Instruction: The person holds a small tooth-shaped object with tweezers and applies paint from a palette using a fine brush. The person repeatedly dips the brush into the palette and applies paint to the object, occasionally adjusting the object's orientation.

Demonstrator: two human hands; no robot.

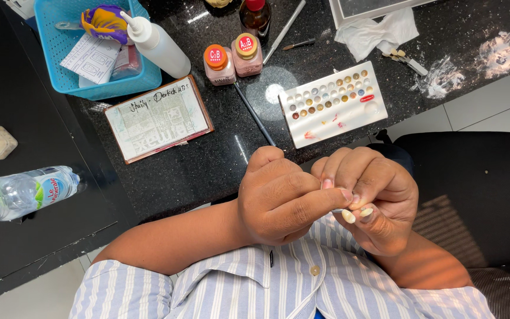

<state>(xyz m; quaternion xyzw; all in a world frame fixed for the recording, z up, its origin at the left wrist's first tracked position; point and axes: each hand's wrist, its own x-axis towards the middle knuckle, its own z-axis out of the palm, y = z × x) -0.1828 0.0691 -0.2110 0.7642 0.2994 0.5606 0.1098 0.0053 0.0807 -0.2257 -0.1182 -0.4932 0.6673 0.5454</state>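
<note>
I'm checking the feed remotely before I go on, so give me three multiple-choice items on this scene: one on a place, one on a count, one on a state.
1. Where does the white palette lie?
A. In the blue basket
B. On the dark counter, beyond the hands
C. On the chair

2. How many small jars with orange lids stand together on the counter?
A. One
B. Two
C. Four

3. What is the state of the right hand?
A. Fingers pinched on a small pale tooth-like piece
B. Flat on the counter
C. Holding the water bottle

Answers: 1 B, the palette rests on the counter beyond both hands. 2 B, two pink jars stand side by side. 3 A, the small pale piece shows at its fingertips, while the left hand holds a thin brush to it.
</note>
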